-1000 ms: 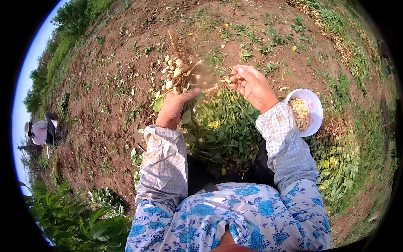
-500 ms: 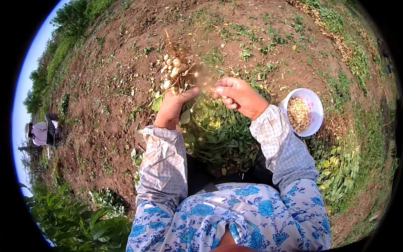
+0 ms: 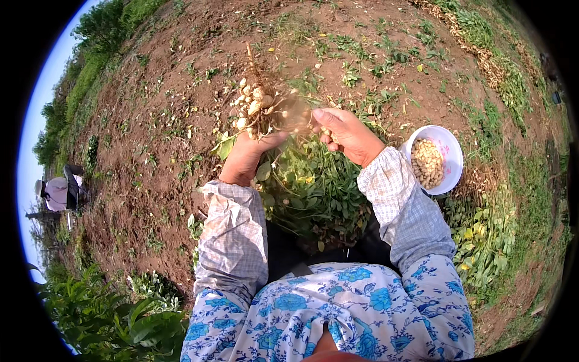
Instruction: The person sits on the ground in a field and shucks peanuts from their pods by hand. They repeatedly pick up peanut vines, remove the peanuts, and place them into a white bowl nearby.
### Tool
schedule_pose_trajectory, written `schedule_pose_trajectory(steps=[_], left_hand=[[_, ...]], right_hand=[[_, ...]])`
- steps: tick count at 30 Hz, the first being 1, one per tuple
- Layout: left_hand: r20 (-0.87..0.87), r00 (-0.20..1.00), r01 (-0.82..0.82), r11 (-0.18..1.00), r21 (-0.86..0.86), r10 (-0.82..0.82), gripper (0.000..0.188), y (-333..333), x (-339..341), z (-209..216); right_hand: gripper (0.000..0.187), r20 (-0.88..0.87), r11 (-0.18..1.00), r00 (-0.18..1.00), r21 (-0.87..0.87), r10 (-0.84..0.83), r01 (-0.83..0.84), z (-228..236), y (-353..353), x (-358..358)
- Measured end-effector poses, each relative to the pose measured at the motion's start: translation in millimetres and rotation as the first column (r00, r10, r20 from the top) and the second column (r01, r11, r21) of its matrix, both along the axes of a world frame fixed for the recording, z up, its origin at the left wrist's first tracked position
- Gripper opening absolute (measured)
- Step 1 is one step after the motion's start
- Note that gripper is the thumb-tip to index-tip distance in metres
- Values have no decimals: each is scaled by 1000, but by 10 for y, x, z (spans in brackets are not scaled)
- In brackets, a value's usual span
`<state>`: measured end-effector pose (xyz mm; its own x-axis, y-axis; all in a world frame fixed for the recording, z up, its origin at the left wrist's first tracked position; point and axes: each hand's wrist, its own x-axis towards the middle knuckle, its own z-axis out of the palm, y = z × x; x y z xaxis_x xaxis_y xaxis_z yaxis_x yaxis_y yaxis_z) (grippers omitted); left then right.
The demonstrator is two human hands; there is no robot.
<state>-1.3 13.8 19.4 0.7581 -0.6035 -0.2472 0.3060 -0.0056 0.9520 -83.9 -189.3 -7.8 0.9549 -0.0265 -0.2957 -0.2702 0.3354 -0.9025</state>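
My left hand [image 3: 246, 154] is wrapped round a peanut plant [image 3: 255, 102], just below its root end. Pale pods cluster on the roots, and a thin brown taproot points away from me. Green leaves of the plant hang toward my lap. To the right of the roots, my right hand [image 3: 347, 134] is closed, thumb against the fingers, with pale peanut pods [image 3: 326, 131] showing between them. A smudged patch blurs the gap between the hands. Beyond my right forearm, a white bucket [image 3: 456, 163] holds many picked peanuts [image 3: 426, 164].
Leafy peanut plants [image 3: 319, 193] are heaped before my knees. More pulled plants [image 3: 482, 241] lie right of my arm, and a row of them [image 3: 482, 54] runs at the far right. Brown soil [image 3: 145, 127] with scattered leaves stretches left. Another person [image 3: 57, 193] is at the far left.
The root cluster has tilted slightly upright and to the right. My right hand's fingers have curled in more, with pods now showing in them. The bucket has stayed in place.
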Motion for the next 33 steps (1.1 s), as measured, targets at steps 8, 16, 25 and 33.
schedule_pose_trajectory(steps=[8, 16, 25, 33], left_hand=[[36, 999, 27, 999, -19, -26, 48, -10, 23, -79], [15, 1000, 22, 1000, 3, -22, 51, 3, -13, -36], [-55, 998, -6, 1000, -30, 5, 46, 74, 27, -75], [-89, 996, -13, 1000, -26, 10, 50, 94, 52, -63]], right_hand=[[36, 137, 988, 986, -134, 95, -77, -40, 99, 78], [24, 160, 873, 898, 353, -410, 336, -24, -325, 51], [28, 7, 964, 1000, 266, 8, -10, -51, 176, -5], [31, 38, 947, 975, -250, 217, -201, 97, 22, -68]])
